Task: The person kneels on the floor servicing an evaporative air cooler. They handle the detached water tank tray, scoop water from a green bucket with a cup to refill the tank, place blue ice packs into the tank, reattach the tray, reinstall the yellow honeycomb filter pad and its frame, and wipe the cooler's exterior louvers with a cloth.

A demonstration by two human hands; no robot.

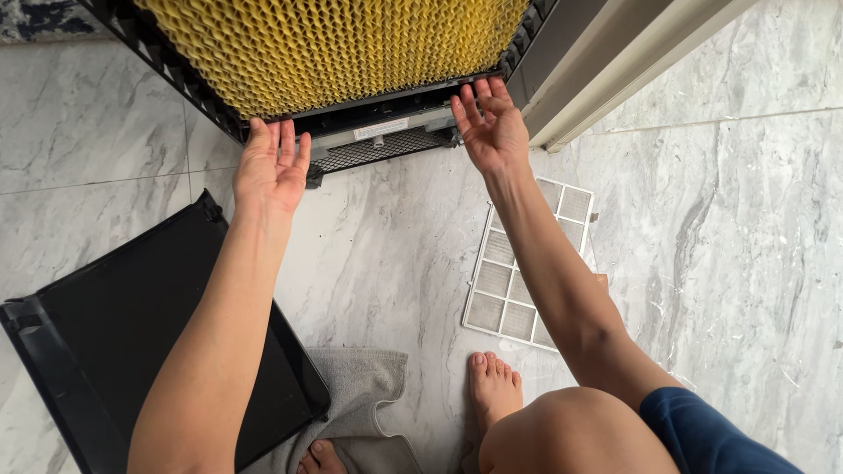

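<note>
A yellow honeycomb pad (334, 44) in a black frame (176, 75) fills the top of the view, standing over a grey grille at the base (378, 147). My left hand (270, 167) lies flat with fingers together against the frame's lower left corner. My right hand (490, 127) has its fingers spread at the lower right corner, touching the frame's bottom edge. Neither hand closes around anything.
A black panel (114, 307) lies on the marble floor at the left. A white mesh filter (518, 272) rests under my right forearm. A grey towel (360, 386) lies by my bare feet (493, 386). A pale door frame (615, 61) runs at upper right.
</note>
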